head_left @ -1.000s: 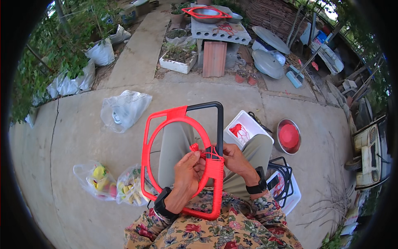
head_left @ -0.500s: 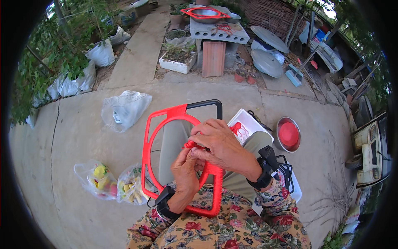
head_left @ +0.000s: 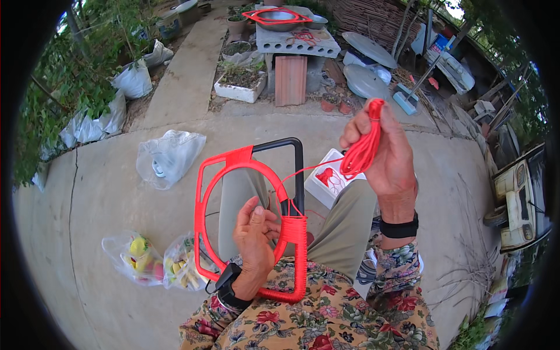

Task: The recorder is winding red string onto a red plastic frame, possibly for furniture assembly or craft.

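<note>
I've the right hand (head_left: 396, 153) closed round a raised red cord bundle (head_left: 361, 153) – likely keeping its strand (head_left: 315, 167) clear – left hand (head_left: 254, 233) half-open, seemingly empty, across the lap-held frame (head_left: 299, 256), perhaps steadying it.

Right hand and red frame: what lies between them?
In the head view, a red strand runs from the bundle in the right hand to the frame; a white box shows below.
</note>
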`<state>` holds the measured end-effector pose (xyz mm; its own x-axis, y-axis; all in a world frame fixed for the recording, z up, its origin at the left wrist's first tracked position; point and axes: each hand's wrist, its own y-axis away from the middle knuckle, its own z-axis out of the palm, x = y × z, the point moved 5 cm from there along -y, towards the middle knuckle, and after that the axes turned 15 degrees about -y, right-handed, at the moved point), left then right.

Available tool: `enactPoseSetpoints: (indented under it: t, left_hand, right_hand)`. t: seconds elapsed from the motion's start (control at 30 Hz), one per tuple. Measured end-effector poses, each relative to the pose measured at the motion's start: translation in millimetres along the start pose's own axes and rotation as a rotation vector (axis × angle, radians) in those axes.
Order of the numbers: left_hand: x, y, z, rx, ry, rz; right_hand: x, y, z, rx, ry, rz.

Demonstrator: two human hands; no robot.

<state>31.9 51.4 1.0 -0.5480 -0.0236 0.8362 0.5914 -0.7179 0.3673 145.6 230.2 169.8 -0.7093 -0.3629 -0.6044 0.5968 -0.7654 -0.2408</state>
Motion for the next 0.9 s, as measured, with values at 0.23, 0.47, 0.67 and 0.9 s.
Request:
enactPoseSetpoints:
  t: [0.23,0.47,0.67,0.9]
  left_hand:
    - [-8.9,-3.7,-0.4,-0.04,0.117,-0.235]
    - [-3.0,-3.2,22.8,-0.486,-0.006,-0.372]
    - [-3.7,-6.0,38.6,-0.679,-0.028,-0.527]
    - [0.8,-14.2,46.7,-0.668,-0.073,-0.526]
  right_hand:
    - [-114.4,43.6,-38.2,-0.019,-0.142,-0.217]
    - [-147.6,89.8,-104.6,0.202,-0.102,-0.337]
    - [-90.1,102.1,-102.0,0.324,0.164,-0.183]
    - [24.9,106.0,-60.5,0.302,0.509,0.362]
